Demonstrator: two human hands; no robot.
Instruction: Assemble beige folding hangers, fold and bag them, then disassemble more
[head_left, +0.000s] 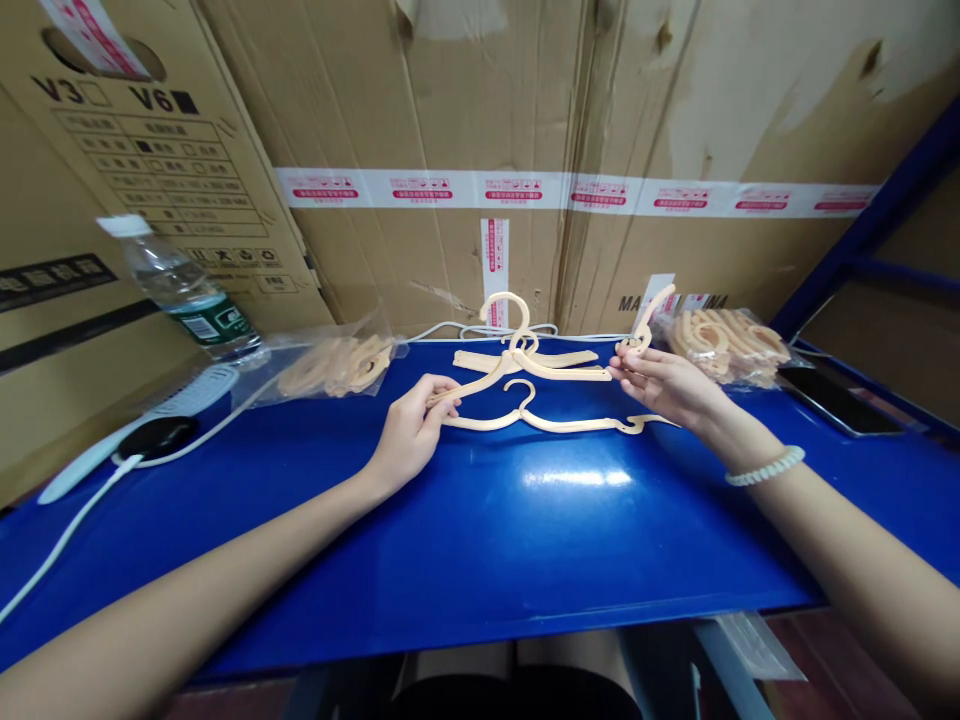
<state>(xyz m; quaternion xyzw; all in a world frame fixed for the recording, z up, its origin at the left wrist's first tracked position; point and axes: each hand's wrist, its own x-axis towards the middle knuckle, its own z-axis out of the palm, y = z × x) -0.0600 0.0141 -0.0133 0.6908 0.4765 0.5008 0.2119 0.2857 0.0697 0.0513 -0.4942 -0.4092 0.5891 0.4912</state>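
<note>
My left hand point(411, 430) pinches the left arm of a cream plastic hanger point(525, 362) held just above the blue table point(480, 520). My right hand point(664, 385) grips that hanger's right end, and a loose cream hook piece point(651, 312) sticks up from its fingers. A second cream hanger point(551, 418) lies flat on the table below the held one. Another flat cream hanger part point(480, 360) rests behind them.
Clear bags of cream hook parts lie at back left point(337, 365) and back right point(727, 345). A water bottle point(184, 285), a white cable with a black puck point(157, 435) and a phone point(840, 400) sit at the sides. Cardboard boxes point(480, 150) wall the back.
</note>
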